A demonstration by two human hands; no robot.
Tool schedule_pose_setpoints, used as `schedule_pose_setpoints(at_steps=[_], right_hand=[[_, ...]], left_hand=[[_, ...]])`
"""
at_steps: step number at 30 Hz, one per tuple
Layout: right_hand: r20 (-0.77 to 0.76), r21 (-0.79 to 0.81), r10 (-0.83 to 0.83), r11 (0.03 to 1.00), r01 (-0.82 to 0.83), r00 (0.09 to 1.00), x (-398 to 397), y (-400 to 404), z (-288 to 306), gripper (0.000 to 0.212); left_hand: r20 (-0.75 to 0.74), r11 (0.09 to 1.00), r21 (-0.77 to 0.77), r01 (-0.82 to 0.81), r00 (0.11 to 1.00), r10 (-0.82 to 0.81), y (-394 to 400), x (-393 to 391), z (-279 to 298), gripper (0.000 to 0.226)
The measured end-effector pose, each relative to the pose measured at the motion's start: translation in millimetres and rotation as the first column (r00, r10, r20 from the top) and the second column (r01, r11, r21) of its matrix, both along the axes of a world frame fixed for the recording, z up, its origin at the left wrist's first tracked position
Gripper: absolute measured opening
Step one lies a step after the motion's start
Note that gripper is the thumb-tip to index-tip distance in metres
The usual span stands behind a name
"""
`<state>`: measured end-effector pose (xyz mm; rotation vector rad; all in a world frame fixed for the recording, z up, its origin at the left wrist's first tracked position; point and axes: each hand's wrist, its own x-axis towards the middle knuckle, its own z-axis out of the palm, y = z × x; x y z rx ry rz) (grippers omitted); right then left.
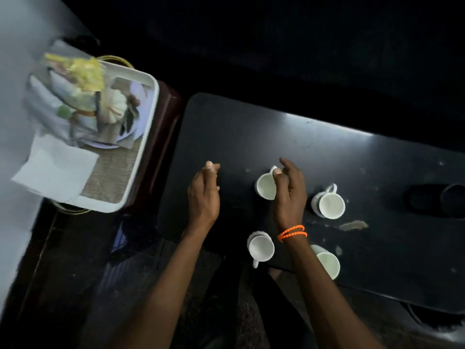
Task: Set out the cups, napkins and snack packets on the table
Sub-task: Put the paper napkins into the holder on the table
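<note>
- Your right hand (289, 195) hovers over the dark, scuffed desk (352, 157), thumb and forefinger pinching the handle of a small white ceramic cup (265, 186) that stands upright on the desktop.
- Your left hand (205, 195) hangs just left of that cup, fingers loosely curled together and grasping nothing.
- An orange beaded bracelet (293, 232) circles your right wrist.
- Three more white cups stand on the desk: one to the right of your right hand (329, 205), one near the front edge between your forearms (261, 248), and one partly hidden behind your right forearm (328, 263).
- Well to the left, a white rectangular plastic tray (141, 157) sits off the desk on a dark brown stand (163, 137).
- White paper napkins (57, 172) hang over the tray's near corner.
- Clear snack packets (83, 96), blurred, are piled at the far end of the tray.
</note>
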<state>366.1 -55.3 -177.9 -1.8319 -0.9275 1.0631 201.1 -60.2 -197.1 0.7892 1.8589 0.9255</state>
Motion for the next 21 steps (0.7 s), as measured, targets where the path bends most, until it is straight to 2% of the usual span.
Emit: schedule_pose_setpoints(at_steps=[3,6,9,12,17,19,21], right_hand=[[0.15,-0.02,0.101,0.995,-0.099,0.983,-21.9,17.8,14.0,0.048],[0.234,-0.015,0.198,0.98,-0.2,0.952,-53.2,32.0,26.1,0.053],[0.27,0.013,0.322,0.941,-0.337,0.908,-97.1,45.8,33.6,0.057],[0.262,0.041,0.461,0.873,-0.487,0.848,-152.6,62.6,33.0,0.05],[0.257,-0.004,0.696,0.694,-0.72,0.67,-263.3,78.2,16.2,0.04],[0.268,-0.061,0.778,0.602,-0.796,0.568,-303.8,83.2,6.0,0.034],[0.299,-0.137,0.835,0.516,-0.846,0.462,-337.2,88.5,-2.1,0.038]], left_hand=[[0.011,0.996,0.022,-0.086,0.996,0.085,8.6,-31.1,10.8,0.066],[0.029,0.98,0.059,-0.192,0.981,0.191,13.6,-63.9,22.9,0.07],[0.015,0.95,0.103,-0.295,0.955,0.295,16.2,-103.0,33.1,0.076],[-0.017,0.905,0.122,-0.407,0.911,0.412,13.8,-149.9,38.8,0.067],[-0.131,0.79,0.198,-0.581,0.783,0.608,1.9,-229.1,47.5,0.062],[-0.261,0.759,0.247,-0.603,0.713,0.651,-7.1,-254.8,49.4,0.049],[-0.394,0.736,0.248,-0.629,0.629,0.67,-14.9,-275.3,49.3,0.034]])
